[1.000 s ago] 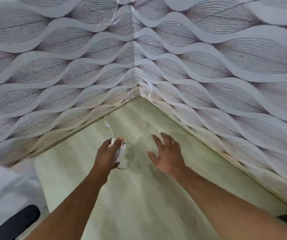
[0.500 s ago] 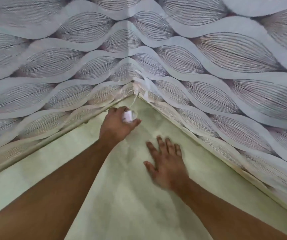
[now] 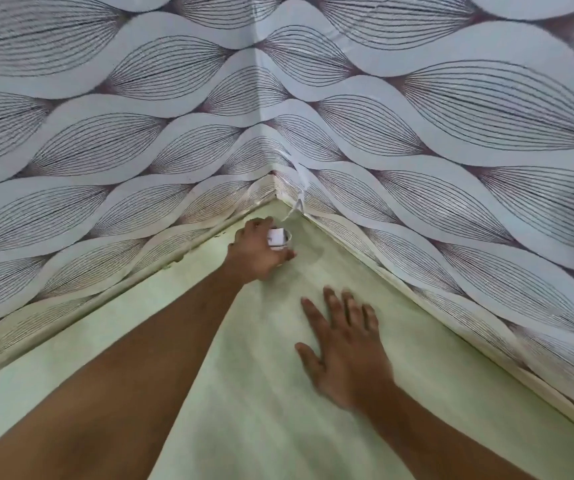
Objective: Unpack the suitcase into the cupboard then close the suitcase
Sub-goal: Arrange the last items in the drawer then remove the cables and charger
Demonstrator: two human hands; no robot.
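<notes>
right hand (image 3: 346, 351): fingers spread flat on the pale green shelf (image 3: 244, 410), lower centre, likely bracing the reach | left hand (image 3: 261, 252): pinches small white item (image 3: 277, 237), setting it into the far corner, centre frame | patterned walls (image 3: 417, 133) behind

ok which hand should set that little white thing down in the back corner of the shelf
Left. The left hand already grips the small white object beside the shelf's back corner. The right hand lies flat and empty on the shelf, farther from the corner.
</notes>
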